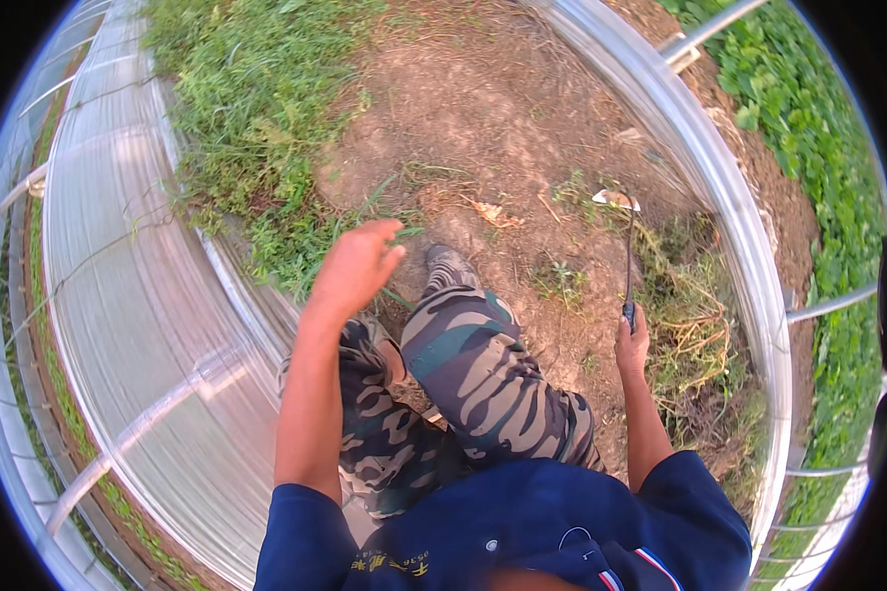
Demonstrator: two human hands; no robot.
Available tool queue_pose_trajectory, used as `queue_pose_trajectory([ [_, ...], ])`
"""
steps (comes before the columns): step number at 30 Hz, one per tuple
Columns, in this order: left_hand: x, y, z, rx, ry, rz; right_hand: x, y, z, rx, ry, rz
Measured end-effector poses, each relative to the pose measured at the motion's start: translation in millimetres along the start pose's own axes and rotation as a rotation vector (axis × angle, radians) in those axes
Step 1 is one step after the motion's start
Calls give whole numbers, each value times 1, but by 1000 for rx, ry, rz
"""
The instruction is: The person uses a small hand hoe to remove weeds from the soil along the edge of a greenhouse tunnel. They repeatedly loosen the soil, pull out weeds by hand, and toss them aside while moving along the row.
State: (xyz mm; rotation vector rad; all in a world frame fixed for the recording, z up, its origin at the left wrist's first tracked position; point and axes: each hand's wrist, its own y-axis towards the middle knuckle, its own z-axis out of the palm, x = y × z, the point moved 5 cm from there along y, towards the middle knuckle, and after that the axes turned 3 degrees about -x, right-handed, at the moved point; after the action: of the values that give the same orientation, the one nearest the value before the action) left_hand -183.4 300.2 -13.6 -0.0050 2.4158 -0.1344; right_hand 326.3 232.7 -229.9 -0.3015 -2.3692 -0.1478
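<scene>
My right hand [633, 341] is closed around the dark handle of a small hoe [628, 258]. The tool's thin metal shaft points away from me, and its pale blade lies at the far end, over the soil beside some weeds. In front of my left knee, my left hand [361, 270] is raised with the thumb apart from the fingers, and no object shows in it. Green weeds [288, 214] grow just beyond and to the left of this hand. Whether its fingers touch any leaves cannot be told.
Plastic film sheeting [155, 310] on a metal frame runs along the left. A curved film edge [754, 244] borders the right, with leafy plants [828, 148] beyond. Pulled, partly dry weeds [691, 332] lie right of my right hand. Bare soil [480, 111] stretches ahead of my foot.
</scene>
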Motion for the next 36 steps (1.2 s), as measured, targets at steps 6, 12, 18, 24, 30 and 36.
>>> queue_pose_trajectory([
  [6, 37, -60, 23, 285, 257, -142, 155, 43, 130, 400, -271, -193],
  [12, 27, -93, -30, -24, 126, -238, 221, 73, 310, 686, 189, 9],
  [18, 40, -131, -28, 26, 119, -322, 200, 19, 360, 815, -117, -1],
  [24, 35, -131, -32, -28, 148, -249, 74, -3, 243, 629, -200, -250],
  [30, 26, -118, -28, -55, 157, -190, 181, 15, 286, 696, -66, -252],
  [36, 15, -103, -19, -44, 109, -135, 242, 29, 372, 809, -181, -439],
])
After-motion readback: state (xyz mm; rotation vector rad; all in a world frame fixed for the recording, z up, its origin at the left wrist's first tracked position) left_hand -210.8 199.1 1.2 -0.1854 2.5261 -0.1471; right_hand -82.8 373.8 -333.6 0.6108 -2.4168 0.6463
